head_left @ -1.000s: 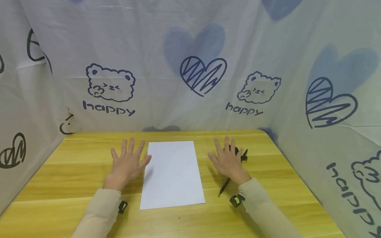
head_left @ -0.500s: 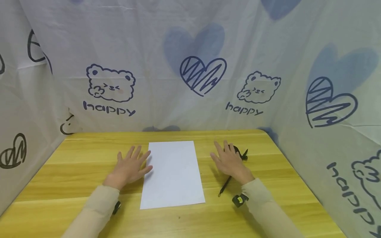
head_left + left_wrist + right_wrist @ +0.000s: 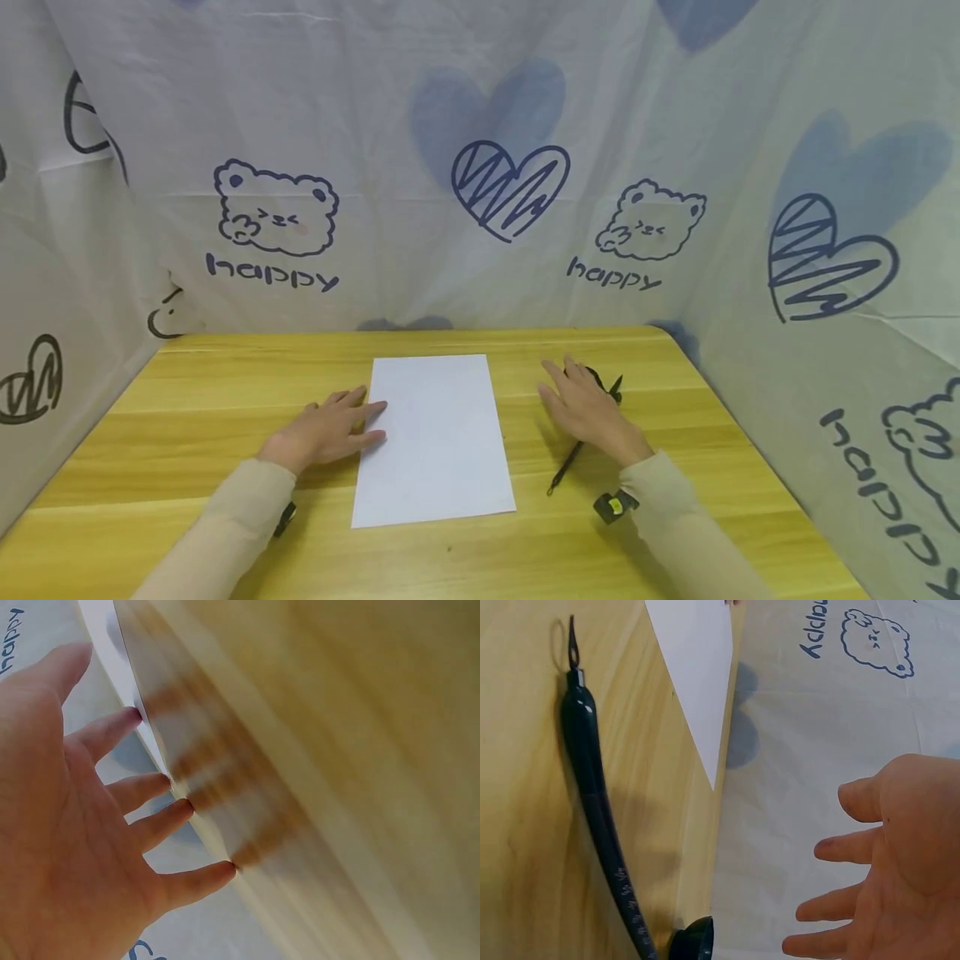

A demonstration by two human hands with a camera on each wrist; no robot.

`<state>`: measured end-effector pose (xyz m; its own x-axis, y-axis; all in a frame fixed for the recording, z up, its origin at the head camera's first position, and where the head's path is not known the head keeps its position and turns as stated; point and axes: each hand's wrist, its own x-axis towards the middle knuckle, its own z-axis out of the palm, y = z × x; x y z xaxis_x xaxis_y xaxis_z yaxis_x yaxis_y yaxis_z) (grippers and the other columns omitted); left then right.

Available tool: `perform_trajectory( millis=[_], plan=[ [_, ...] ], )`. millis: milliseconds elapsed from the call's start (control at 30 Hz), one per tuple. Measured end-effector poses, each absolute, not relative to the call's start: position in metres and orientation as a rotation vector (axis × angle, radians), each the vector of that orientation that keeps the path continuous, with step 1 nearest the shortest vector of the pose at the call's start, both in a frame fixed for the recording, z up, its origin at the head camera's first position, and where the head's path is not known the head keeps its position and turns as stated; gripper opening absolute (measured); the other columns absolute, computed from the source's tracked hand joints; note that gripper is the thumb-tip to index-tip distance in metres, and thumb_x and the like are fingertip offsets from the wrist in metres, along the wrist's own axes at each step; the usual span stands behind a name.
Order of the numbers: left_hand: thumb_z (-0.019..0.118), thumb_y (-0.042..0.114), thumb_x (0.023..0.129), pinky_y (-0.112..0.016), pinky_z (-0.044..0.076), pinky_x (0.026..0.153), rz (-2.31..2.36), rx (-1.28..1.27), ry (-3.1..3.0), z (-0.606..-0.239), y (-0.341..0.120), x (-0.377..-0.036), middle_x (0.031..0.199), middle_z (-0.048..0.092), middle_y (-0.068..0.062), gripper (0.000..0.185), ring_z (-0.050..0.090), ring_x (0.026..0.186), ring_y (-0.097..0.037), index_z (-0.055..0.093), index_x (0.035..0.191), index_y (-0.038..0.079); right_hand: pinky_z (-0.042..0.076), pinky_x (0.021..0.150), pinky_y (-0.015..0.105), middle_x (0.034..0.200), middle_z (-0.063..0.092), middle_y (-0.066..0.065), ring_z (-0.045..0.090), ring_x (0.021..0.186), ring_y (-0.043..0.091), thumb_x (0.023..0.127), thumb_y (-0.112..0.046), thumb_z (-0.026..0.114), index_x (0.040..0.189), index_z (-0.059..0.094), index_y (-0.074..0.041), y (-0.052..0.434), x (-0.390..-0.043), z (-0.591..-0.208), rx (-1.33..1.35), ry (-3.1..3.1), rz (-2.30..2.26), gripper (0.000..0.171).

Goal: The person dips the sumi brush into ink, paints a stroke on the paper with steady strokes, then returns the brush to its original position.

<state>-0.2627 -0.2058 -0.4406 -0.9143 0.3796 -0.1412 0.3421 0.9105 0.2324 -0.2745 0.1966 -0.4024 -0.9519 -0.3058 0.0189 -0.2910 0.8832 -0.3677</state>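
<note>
A white sheet of paper (image 3: 435, 437) lies flat in the middle of the wooden table (image 3: 225, 392). My left hand (image 3: 330, 427) rests low beside it, fingers straight, with the fingertips (image 3: 375, 408) on the sheet's left edge. In the left wrist view the spread fingers (image 3: 161, 825) touch the table (image 3: 337, 787). My right hand (image 3: 585, 408) is open and hovers over the upper part of a black dip pen (image 3: 570, 460), hiding it. The right wrist view shows the pen (image 3: 592, 802) on the wood with the open right hand (image 3: 885, 877) apart from it, and the paper (image 3: 697, 667) beyond.
A small black round object (image 3: 606, 383) lies just past my right hand, also seen as the round object (image 3: 694, 945) at the pen's thick end. Printed cloth walls (image 3: 480, 167) close in the table at the back and both sides. Small wrist devices (image 3: 613, 505) sit on the sleeves.
Both hands have come down from raised, spread poses to lie low over the table. The left hand slid right until its fingertips met the paper's edge. Paper and pen have not moved.
</note>
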Motion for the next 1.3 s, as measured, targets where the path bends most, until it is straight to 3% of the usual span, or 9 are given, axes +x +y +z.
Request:
perform_trajectory(
  millis=[233, 433, 567, 900, 1300],
  plan=[
    [0.052, 0.061, 0.101, -0.082, 0.022, 0.112, 0.322, 0.549, 2.863, -0.44, -0.206, -0.262, 0.167, 0.028, -0.026, 0.073, 0.027, 0.152, -0.054, 0.042, 0.159, 0.019, 0.026, 0.117, 0.075, 0.167, 0.024, 0.031, 0.022, 0.154, 0.054, 0.112, -0.04, 0.035, 0.161, 0.034, -0.008, 0.203, -0.27, -0.404, -0.527, 3.006, -0.589, 0.058],
    [0.055, 0.063, 0.099, -0.082, 0.021, 0.113, 0.317, 0.536, 2.857, -0.443, -0.208, -0.261, 0.168, 0.027, -0.025, 0.075, 0.026, 0.152, -0.053, 0.042, 0.159, 0.02, 0.045, 0.111, 0.061, 0.145, 0.061, 0.023, 0.056, 0.135, 0.045, 0.108, -0.028, 0.052, 0.144, 0.058, -0.002, 0.216, -0.273, -0.403, -0.716, 3.085, -0.537, 0.044],
    [0.056, 0.065, 0.098, -0.082, 0.021, 0.113, 0.307, 0.53, 2.868, -0.444, -0.207, -0.261, 0.167, 0.029, -0.025, 0.075, 0.028, 0.151, -0.055, 0.043, 0.159, 0.022, 0.055, 0.099, 0.056, 0.127, 0.073, 0.018, 0.068, 0.117, 0.041, 0.102, -0.02, 0.064, 0.131, 0.069, -0.004, 0.228, -0.278, -0.402, -0.779, 3.15, -0.441, 0.033],
    [0.057, 0.065, 0.097, -0.082, 0.027, 0.11, 0.251, 0.525, 2.911, -0.443, -0.206, -0.259, 0.162, 0.037, -0.029, 0.076, 0.034, 0.147, -0.056, 0.045, 0.157, 0.02, 0.057, 0.094, 0.057, 0.115, 0.078, 0.015, 0.071, 0.11, 0.041, 0.087, -0.004, 0.079, 0.113, 0.078, -0.008, 0.251, -0.286, -0.406, -0.863, 3.211, -0.372, 0.026],
    [0.057, 0.064, 0.097, -0.082, 0.026, 0.11, 0.253, 0.519, 2.907, -0.443, -0.207, -0.258, 0.163, 0.036, -0.028, 0.075, 0.034, 0.147, -0.055, 0.045, 0.157, 0.021, 0.06, 0.084, 0.054, 0.104, 0.079, 0.012, 0.073, 0.1, 0.038, 0.076, 0.013, 0.075, 0.101, 0.081, -0.008, 0.263, -0.287, -0.415, -0.883, 3.186, -0.294, 0.033]
  ],
)
